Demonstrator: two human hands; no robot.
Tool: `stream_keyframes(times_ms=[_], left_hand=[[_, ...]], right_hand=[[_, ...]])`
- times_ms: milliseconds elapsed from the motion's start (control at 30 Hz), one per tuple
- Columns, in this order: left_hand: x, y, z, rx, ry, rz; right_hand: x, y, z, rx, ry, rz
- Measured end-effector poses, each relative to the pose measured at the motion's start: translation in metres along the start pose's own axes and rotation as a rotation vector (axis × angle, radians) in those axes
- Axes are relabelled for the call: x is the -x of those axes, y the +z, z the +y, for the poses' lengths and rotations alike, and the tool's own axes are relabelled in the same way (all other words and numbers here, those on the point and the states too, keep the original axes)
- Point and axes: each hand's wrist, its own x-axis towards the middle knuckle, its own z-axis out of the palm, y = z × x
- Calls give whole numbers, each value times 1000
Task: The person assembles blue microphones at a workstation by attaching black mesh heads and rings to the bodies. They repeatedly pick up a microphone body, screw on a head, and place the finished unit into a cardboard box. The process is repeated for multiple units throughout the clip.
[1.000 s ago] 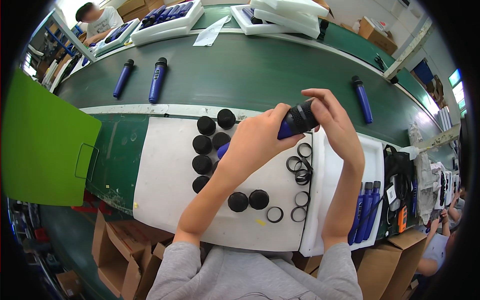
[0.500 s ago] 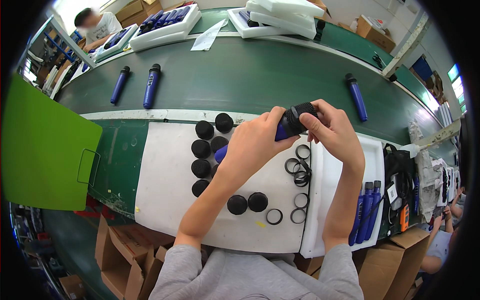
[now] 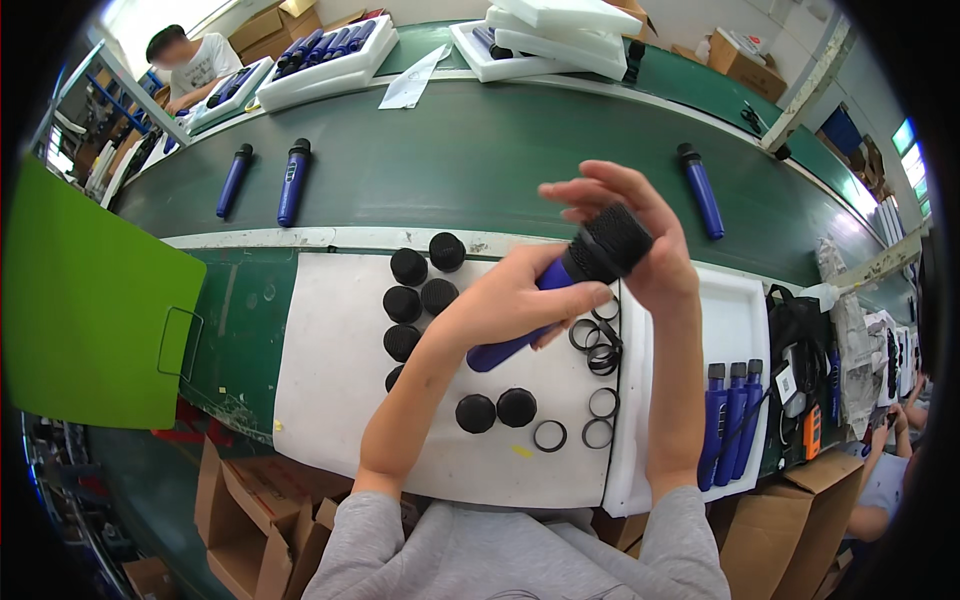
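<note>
A blue microphone (image 3: 516,346) with a black mesh head is wrapped in my left hand (image 3: 515,303), tilted with its head up and to the right. My right hand (image 3: 655,240) is open around the far side of the mesh head, fingers stretched out to the left above it; whether the palm touches the mesh I cannot tell. Beneath my hands lies a white work sheet (image 3: 335,400). Several black mesh heads (image 3: 402,303) stand on it by my left forearm, two of them lower down near the middle. Several black rings (image 3: 550,435) lie along its right side.
A white foam tray (image 3: 625,480) at right holds blue microphones (image 3: 735,420). On the green belt (image 3: 480,150) beyond lie three microphones (image 3: 292,185). A green panel (image 3: 90,300) stands at left, open cardboard boxes (image 3: 255,520) below. Another person (image 3: 195,65) sits at far left.
My right hand has opened from its grip on the microphone's head. The microphone has tilted more upright, its handle end now showing below my left hand. The belt's microphones have shifted slightly left.
</note>
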Motion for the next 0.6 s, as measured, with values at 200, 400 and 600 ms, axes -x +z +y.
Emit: stream_keyframes(times_ms=[200, 400, 600], left_hand=[[-17, 20, -23, -511, 294, 434], [-19, 17, -25, -525, 294, 356], [-12, 10, -21, 379, -12, -379]], right_hand=[[-1, 36, 3, 36, 220, 446], [-2, 31, 1, -2, 232, 481], [8, 18, -9, -228, 125, 38]])
